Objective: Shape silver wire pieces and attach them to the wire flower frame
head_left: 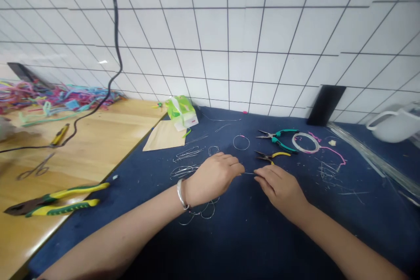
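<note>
Between my two hands runs a short length of thin silvery wire point(249, 173), pinched at both ends above the dark blue cloth. My left hand point(216, 175), with a silver bangle on the wrist, has its fingers closed on the left end. My right hand point(278, 188) grips the right end between thumb and fingertips. Just beyond lie yellow-handled pliers point(280, 154) and teal-handled long-nose pliers point(278, 138). A wire ring point(241, 142) with a pink bit lies behind the hands. Wire loops point(207, 211) rest beneath my left wrist, partly hidden by it.
Bent wires point(188, 153) lie left of centre, near a beige sheet point(166, 135) and a green tissue pack point(182, 111). Large yellow-green pliers point(55, 201) and scissors point(36, 170) are at left. A white wire coil point(305, 142), mug point(393, 126) and wire scraps point(330, 173) are right.
</note>
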Demonstrator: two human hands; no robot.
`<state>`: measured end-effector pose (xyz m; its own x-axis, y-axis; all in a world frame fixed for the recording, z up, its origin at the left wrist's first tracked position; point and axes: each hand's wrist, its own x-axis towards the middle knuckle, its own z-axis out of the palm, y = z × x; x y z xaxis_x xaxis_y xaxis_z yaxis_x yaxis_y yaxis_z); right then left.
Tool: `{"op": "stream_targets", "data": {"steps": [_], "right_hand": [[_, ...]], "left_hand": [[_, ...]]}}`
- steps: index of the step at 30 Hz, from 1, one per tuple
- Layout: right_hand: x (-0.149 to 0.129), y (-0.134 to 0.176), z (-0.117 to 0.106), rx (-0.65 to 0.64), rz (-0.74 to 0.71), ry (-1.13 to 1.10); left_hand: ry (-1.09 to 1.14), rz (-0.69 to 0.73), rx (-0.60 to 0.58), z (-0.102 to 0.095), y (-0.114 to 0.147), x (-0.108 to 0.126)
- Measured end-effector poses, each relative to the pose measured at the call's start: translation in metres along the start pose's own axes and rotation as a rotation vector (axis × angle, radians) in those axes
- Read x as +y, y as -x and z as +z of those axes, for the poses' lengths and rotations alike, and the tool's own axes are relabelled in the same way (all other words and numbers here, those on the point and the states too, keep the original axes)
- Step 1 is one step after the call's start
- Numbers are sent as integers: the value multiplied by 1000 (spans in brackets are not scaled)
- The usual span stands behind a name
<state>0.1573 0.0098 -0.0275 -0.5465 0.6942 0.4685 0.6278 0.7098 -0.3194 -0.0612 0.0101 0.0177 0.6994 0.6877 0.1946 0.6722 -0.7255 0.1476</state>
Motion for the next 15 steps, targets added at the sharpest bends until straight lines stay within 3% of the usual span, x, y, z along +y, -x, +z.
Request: {"op": "stream_targets", "data": {"steps": [5,15], "right_hand": [[-3,0,-1,0,-77,76],[-10,-3,-5,-68,-100,192]], "left_hand": [[-11,24,-25,0,-1,2],[-42,8,-45,-2,-1,12]]}}
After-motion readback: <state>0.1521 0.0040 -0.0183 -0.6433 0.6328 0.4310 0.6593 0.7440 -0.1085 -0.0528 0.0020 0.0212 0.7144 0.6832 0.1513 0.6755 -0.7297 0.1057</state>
